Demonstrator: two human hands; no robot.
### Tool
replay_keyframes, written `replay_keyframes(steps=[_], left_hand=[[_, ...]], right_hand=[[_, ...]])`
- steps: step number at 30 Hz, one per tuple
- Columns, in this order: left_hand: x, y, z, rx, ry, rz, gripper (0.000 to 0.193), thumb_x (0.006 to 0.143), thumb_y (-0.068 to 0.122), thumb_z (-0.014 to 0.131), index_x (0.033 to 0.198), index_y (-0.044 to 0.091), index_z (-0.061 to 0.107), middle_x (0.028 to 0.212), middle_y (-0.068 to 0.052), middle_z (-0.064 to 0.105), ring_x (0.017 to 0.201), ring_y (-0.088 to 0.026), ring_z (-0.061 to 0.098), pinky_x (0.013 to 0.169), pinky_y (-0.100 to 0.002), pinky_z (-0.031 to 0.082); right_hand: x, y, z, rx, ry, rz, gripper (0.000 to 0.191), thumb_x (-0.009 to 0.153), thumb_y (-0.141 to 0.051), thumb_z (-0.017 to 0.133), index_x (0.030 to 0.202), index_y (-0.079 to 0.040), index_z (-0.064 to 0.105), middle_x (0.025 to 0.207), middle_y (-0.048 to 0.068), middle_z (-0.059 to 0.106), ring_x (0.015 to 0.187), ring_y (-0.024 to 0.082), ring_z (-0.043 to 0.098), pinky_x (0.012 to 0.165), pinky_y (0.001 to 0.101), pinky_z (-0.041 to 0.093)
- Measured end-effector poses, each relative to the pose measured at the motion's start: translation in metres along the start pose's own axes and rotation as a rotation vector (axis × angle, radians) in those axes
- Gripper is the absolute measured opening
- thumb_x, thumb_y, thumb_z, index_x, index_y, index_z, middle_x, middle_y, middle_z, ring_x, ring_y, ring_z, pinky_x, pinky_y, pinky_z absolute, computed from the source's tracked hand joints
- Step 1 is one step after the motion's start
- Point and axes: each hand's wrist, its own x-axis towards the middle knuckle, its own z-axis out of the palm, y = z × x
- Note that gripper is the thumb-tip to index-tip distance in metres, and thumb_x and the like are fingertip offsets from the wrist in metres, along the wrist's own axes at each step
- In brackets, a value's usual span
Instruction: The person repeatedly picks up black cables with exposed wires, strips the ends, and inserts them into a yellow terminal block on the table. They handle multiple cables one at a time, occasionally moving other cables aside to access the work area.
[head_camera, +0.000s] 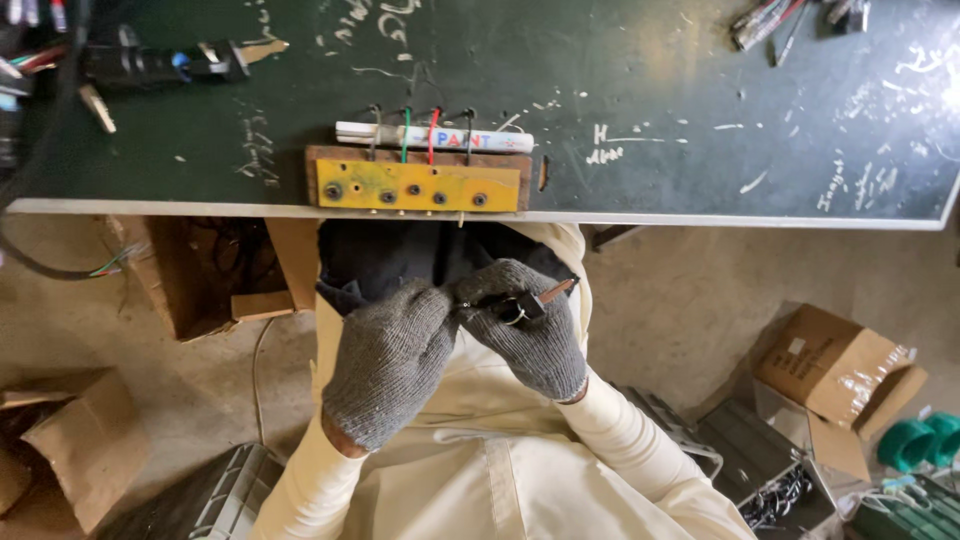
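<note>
Working close to the body, below the edge of the green surface (700, 100), the person has both gloved hands together over a dark cloth (370, 260) in the lap. The left hand (388, 362) is curled, its fingers (425, 300) pressed together and meeting those of the other hand at a small dark part (505, 303); whether they pinch it cannot be told, since the glove hides the tips. The right hand (535, 335) wraps around that part, fingers pinching it, with a thin brown-tipped pin (556, 291) sticking out up and to the right of them, and a small ring (513, 315) showing against the glove. Just beyond the fingers, at the near edge of the surface, sits a yellow block (418, 186) on a wooden base (420, 155), with a row of holes along its face and four wires (433, 135), dark, green, red and dark, rising behind it. A white marker (435, 138) lies just behind the block. Judging by this, the part is in hand and away from the block, so any fitting to the block looks not yet done. Well to the right of the hands, on the floor, lie a cardboard box (835, 375) and green rolls (920, 440); more cardboard (70, 440) lies far left.
</note>
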Motion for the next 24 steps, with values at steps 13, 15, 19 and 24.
replay_keyframes(steps=[13,15,19,24], left_hand=[[0.005,0.013,0.007,-0.342,0.143,-0.228,0.013,0.089,-0.002,0.072,0.099,0.003,0.065,0.090,-0.012,0.069,0.075,-0.024,0.069,0.068,-0.033,0.054],[0.005,0.014,0.007,-0.332,0.161,-0.203,0.012,0.089,-0.002,0.071,0.098,0.003,0.065,0.088,-0.013,0.067,0.075,-0.026,0.068,0.069,-0.035,0.054],[0.003,0.013,0.005,-0.282,0.207,-0.136,0.012,0.089,-0.002,0.071,0.097,0.003,0.064,0.088,-0.013,0.067,0.076,-0.030,0.066,0.069,-0.037,0.053],[0.001,0.014,0.000,-0.249,0.153,-0.125,0.011,0.090,-0.001,0.071,0.098,0.003,0.064,0.084,-0.013,0.065,0.071,-0.030,0.065,0.066,-0.038,0.052]], right_hand=[[-0.003,0.017,-0.003,0.435,0.105,0.186,0.015,0.095,-0.006,0.076,0.103,-0.001,0.064,0.086,0.009,0.070,0.069,0.012,0.066,0.060,0.0242,0.054],[-0.004,0.017,-0.003,0.416,0.101,0.187,0.017,0.095,-0.007,0.075,0.105,-0.001,0.063,0.087,0.008,0.070,0.070,0.013,0.068,0.059,0.0244,0.055],[-0.004,0.016,-0.004,0.427,0.074,0.182,0.019,0.094,-0.008,0.073,0.108,-0.002,0.062,0.089,0.009,0.071,0.071,0.015,0.071,0.057,0.0253,0.056],[-0.005,0.013,-0.004,0.466,0.067,0.209,0.017,0.095,-0.007,0.071,0.107,-0.002,0.061,0.086,0.012,0.071,0.068,0.016,0.071,0.056,0.0265,0.057]])
